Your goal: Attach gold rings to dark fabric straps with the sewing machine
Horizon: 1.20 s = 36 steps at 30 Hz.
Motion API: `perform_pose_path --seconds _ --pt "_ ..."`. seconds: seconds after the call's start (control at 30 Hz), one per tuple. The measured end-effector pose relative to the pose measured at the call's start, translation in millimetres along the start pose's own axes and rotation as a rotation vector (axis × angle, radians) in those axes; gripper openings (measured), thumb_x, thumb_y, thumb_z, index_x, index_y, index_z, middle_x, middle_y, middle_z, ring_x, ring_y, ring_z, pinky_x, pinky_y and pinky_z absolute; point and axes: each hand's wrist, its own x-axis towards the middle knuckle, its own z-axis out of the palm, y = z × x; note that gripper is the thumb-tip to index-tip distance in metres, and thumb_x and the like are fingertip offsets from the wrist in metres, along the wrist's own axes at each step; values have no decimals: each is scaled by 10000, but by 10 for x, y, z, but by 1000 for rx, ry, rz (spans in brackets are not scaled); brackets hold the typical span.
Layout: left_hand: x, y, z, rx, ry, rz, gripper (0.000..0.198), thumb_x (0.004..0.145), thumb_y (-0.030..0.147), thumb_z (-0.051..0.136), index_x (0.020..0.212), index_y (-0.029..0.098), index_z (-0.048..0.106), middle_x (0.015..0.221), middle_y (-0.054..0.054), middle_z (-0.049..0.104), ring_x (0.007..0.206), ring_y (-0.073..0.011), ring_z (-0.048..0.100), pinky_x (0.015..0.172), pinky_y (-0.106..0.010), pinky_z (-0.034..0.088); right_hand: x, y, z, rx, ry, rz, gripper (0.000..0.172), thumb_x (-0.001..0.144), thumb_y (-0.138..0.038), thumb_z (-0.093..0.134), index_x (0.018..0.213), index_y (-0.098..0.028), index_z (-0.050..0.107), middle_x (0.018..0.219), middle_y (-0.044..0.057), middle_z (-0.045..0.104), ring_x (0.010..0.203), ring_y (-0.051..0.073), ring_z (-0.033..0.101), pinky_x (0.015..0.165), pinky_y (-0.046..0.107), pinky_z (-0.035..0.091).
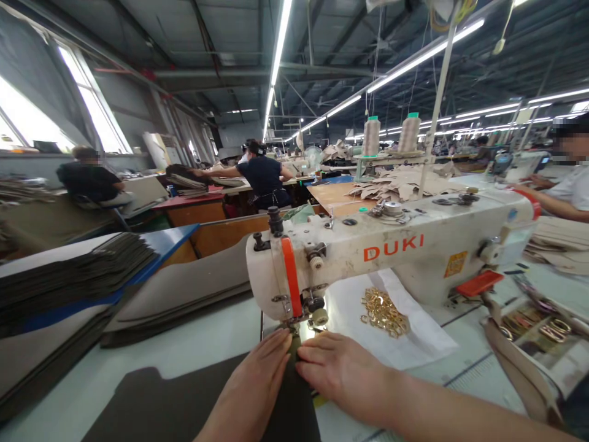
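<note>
A white DUKI sewing machine [396,252] stands in front of me, its needle area lit at the left end. A dark piece of fabric [184,405] lies on the table under the needle. My left hand [262,377] rests flat on the fabric just left of the needle, fingers stretched forward. My right hand [340,368] lies flat on the fabric to the right of the needle, fingertips pointing left and almost touching the left hand. Neither hand grips anything.
A pile of gold metal rings [384,312] lies on white paper behind my right hand. Stacked dark fabric pieces [69,276] sit at the left. Thread cones [370,136] stand behind the machine. A tray of buckles [543,328] is at the right. Other people work at tables beyond.
</note>
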Motion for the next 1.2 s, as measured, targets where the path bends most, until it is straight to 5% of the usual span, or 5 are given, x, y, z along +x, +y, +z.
perform_pose_path --seconds 0.23,1.2 --pt "-14 -29 -3 114 0 163 397 861 99 357 1076 144 689 1131 -85 705 1014 -200 677 905 -308 544 26 6 -20 -2 -42 3 94 933 -192 514 915 -148 596 1002 51 635 955 180 570 918 287 432" --pt "-27 25 -55 116 4 92 408 854 67 345 1057 125 694 1108 -92 716 1027 -199 671 914 -290 541 57 -13 6 34 -31 -7 79 907 -166 541 906 -129 611 954 64 654 962 174 578 938 275 445"
